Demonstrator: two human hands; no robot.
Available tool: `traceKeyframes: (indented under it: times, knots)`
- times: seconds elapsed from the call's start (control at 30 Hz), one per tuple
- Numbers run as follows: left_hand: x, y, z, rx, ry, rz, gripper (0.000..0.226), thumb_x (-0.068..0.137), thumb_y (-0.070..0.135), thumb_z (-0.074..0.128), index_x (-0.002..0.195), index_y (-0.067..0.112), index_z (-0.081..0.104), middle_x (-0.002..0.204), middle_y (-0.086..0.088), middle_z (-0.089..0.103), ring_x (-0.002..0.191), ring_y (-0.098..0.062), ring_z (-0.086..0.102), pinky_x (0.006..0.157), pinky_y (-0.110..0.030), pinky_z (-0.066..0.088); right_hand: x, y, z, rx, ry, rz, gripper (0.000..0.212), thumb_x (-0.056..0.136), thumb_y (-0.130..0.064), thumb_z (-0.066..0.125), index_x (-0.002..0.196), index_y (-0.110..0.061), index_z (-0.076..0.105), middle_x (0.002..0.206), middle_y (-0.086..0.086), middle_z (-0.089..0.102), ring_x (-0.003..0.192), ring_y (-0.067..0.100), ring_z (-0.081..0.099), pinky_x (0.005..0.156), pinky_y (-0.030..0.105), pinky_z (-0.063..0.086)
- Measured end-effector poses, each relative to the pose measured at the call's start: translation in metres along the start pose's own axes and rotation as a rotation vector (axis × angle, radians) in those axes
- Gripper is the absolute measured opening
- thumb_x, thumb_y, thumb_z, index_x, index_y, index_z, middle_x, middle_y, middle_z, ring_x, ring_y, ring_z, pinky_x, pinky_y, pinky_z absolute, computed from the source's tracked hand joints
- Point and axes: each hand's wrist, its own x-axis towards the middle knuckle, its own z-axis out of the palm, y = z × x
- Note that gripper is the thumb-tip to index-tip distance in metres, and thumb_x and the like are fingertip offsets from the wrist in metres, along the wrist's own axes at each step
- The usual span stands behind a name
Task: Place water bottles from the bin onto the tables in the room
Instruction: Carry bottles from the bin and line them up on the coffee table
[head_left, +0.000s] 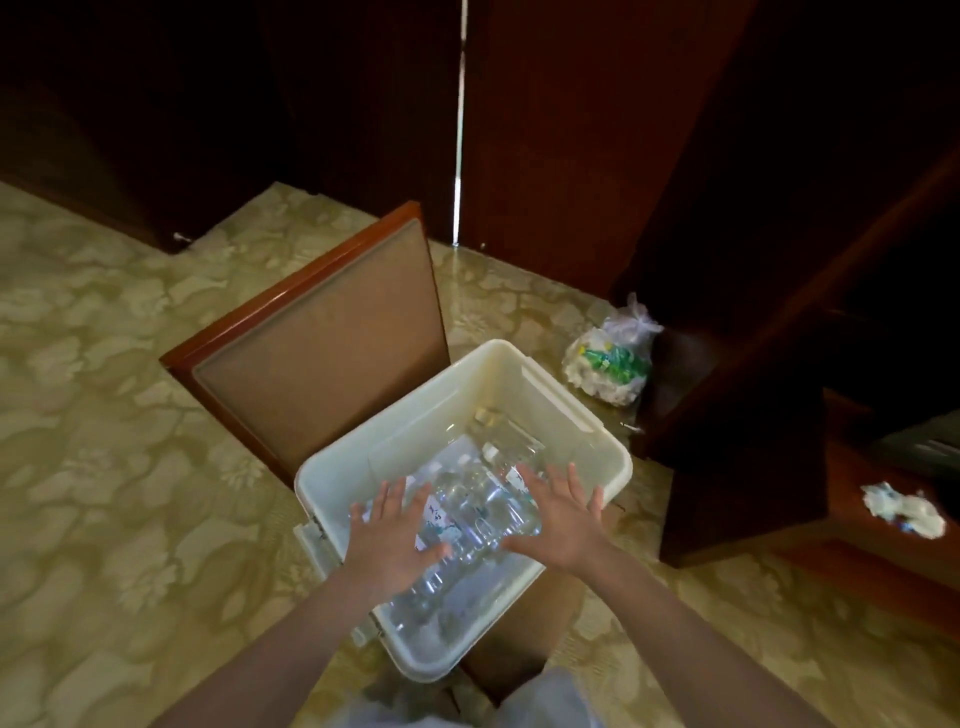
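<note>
Clear plastic water bottles (470, 512) lie heaped on their sides in the white bin (519, 364), and both hands are right over them! Left hand (392, 535) and right hand (563, 525) flank the heap, fingers straight and spread wide, gripping nothing; actual contact is hard to judge. The bin looks perched on a cardboard box (519, 639) just beside a chair (322, 358). Risk, I'd say: squeezing several slick, round bottles between flat palms could let one squirt loose onto the carpet (104, 519), and leaning on the near rim might tip the bin.
</note>
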Motion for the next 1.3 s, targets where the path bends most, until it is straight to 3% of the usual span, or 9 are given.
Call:
traceKeyframes:
  times: [0.3, 0.43, 0.57, 0.67, 0.87, 1.03, 1.3]
  knots:
    - [0.016, 0.0, 0.016, -0.248, 0.018, -0.196, 0.087, 0.093, 0.066, 0.042, 0.157, 0.032, -0.007, 0.164, -0.005, -0.017, 0.151, -0.027, -0.018, 0.119, -0.052, -0.004, 0.074, -0.007, -0.014, -0.164, -0.133, -0.207, 0.101, 0.082, -0.062, 0.066, 0.157, -0.043, 0.001, 0.168, 0.003, -0.007, 0.152, 0.03, -0.017, 0.118, 0.061, -0.01]
    - [0.032, 0.011, 0.027, -0.295, 0.03, -0.311, 0.088, 0.092, 0.063, 0.046, 0.157, 0.029, -0.003, 0.166, -0.005, -0.01, 0.152, -0.027, -0.011, 0.12, -0.049, 0.004, 0.112, 0.001, -0.016, -0.224, -0.236, -0.308, 0.101, 0.083, -0.061, 0.066, 0.158, -0.04, 0.001, 0.168, 0.003, -0.007, 0.152, 0.03, -0.016, 0.119, 0.062, -0.006]
    - [0.049, 0.015, 0.032, -0.314, 0.019, -0.41, 0.103, 0.072, 0.077, 0.03, 0.157, 0.028, -0.002, 0.166, -0.004, -0.003, 0.153, -0.024, -0.004, 0.12, -0.045, 0.014, 0.154, 0.01, -0.016, -0.26, -0.334, -0.375, 0.098, 0.086, -0.057, 0.066, 0.158, -0.038, 0.004, 0.168, 0.003, -0.004, 0.153, 0.028, -0.015, 0.121, 0.058, -0.006]
    - [0.066, 0.015, 0.04, -0.358, 0.018, -0.46, 0.096, 0.084, 0.069, 0.045, 0.157, 0.028, -0.002, 0.166, -0.005, 0.0, 0.153, -0.025, -0.001, 0.121, -0.047, 0.015, 0.186, 0.013, -0.01, -0.254, -0.385, -0.414, 0.096, 0.086, -0.053, 0.067, 0.158, -0.037, 0.005, 0.168, 0.001, -0.001, 0.153, 0.026, -0.013, 0.121, 0.054, -0.008]
    - [0.11, 0.005, 0.051, -0.393, -0.004, -0.522, 0.091, 0.091, 0.057, 0.054, 0.158, 0.024, 0.002, 0.164, -0.003, 0.015, 0.152, -0.025, 0.009, 0.122, -0.048, 0.014, 0.241, 0.017, 0.019, -0.261, -0.47, -0.45, 0.093, 0.088, -0.05, 0.066, 0.159, -0.035, 0.007, 0.168, 0.001, 0.003, 0.154, 0.026, -0.012, 0.12, 0.051, -0.01]
    - [0.15, -0.011, 0.067, -0.43, -0.09, -0.543, 0.093, 0.092, 0.054, 0.055, 0.158, 0.024, -0.004, 0.166, -0.001, 0.007, 0.153, -0.024, -0.003, 0.123, -0.047, 0.0, 0.279, 0.02, 0.053, -0.265, -0.526, -0.477, 0.095, 0.087, -0.048, 0.068, 0.159, -0.032, 0.008, 0.168, 0.0, 0.008, 0.154, 0.024, -0.009, 0.122, 0.045, -0.005]
    - [0.192, -0.043, 0.085, -0.48, -0.128, -0.562, 0.103, 0.086, 0.05, 0.067, 0.157, 0.027, -0.005, 0.166, -0.001, 0.002, 0.152, -0.018, -0.011, 0.124, -0.04, -0.003, 0.328, 0.008, 0.089, -0.303, -0.596, -0.561, 0.104, 0.081, -0.049, 0.074, 0.159, -0.031, 0.007, 0.167, 0.001, 0.016, 0.154, 0.024, -0.006, 0.125, 0.047, -0.006]
